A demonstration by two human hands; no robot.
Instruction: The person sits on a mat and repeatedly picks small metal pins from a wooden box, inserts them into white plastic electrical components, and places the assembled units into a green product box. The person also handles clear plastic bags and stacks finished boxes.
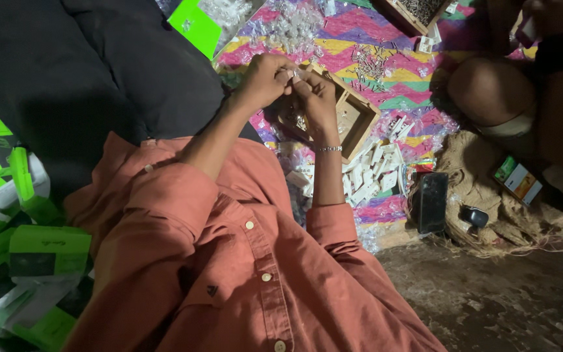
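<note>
My left hand (263, 79) and my right hand (316, 93) meet above a small wooden box (358, 112) on a colourful zigzag mat (366, 32). Both pinch a tiny pale part (294, 73) between the fingertips; its shape is too small to tell. My right wrist wears a thin metal bracelet (328, 149). My sleeves and shirt are rust orange. A heap of small white parts (373, 173) lies just right of my right forearm.
Green and white cartons (30, 248) are stacked at the left. A black cushion (92, 72) lies beyond them. A dark phone (432, 202) and a small black device (474, 216) rest on burlap. Another person's knee (487, 88) is at upper right. Metal pins (369, 64) lie scattered.
</note>
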